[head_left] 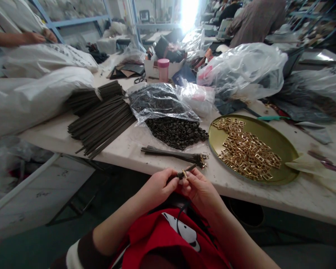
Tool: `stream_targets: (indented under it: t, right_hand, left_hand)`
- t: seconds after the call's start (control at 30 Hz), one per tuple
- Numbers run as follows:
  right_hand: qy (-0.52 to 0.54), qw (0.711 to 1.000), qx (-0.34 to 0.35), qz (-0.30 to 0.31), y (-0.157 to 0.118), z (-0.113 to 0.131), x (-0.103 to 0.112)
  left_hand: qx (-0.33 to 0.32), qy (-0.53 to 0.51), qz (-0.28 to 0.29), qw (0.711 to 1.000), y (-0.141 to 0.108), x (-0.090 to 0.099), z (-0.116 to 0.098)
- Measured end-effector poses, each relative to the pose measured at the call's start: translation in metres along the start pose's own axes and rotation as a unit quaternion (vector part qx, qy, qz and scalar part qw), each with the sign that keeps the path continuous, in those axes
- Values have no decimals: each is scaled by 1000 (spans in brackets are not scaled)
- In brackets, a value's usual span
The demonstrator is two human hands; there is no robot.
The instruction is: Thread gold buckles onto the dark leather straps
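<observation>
Both my hands meet in front of the table's near edge. My left hand (167, 184) is closed on a dark strap (180, 175). My right hand (197, 183) pinches a small gold buckle (184, 174) that sits at the strap, whose end sticks up past my fingers. How far the strap passes through the buckle is hidden. Just beyond lies a small bunch of straps with gold buckles (173, 153) at their right ends. Behind it, small dark loops (176, 132) spill from a clear plastic bag (162, 101). To the right, a round olive tray (289, 155) holds many gold buckles (249, 153).
Bundles of dark strips (103, 119) lie on the left of the table. Large white sacks (36, 97) stand beyond, near another person's hands (43, 36). A pink-lidded jar (163, 70) and a clear bag (246, 69) are at the back. Scissors (327, 161) rest far right.
</observation>
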State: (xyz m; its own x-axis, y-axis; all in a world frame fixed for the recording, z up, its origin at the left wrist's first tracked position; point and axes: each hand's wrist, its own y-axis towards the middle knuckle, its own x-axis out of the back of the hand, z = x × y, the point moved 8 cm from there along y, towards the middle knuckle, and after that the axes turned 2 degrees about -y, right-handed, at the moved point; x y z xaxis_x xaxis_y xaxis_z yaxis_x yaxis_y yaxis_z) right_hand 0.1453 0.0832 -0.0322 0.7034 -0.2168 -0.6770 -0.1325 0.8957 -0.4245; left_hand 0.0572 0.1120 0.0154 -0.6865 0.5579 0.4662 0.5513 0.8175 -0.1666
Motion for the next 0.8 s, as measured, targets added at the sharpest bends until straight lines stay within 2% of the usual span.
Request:
stream_targets:
  t: [0.13, 0.37, 0.47, 0.6, 0.8]
  right_hand:
    - [3, 999, -33, 17, 2, -6, -1]
    - [4, 999, -39, 15, 4, -17, 3]
    - [11, 999, -37, 18, 2, -18, 2]
    - [12, 999, -39, 20, -1, -17, 0]
    - [-42, 999, -26, 19, -8, -14, -3]
  left_hand:
    - [2, 16, -13, 1000, 4, 0, 1]
    - [8, 120, -9, 993, 4, -2, 3]
    - [5, 129, -11, 992, 0, -2, 1]
    - [8, 103, -14, 995, -5, -3, -1]
    - [-11, -25, -7, 1000, -8, -6, -4]
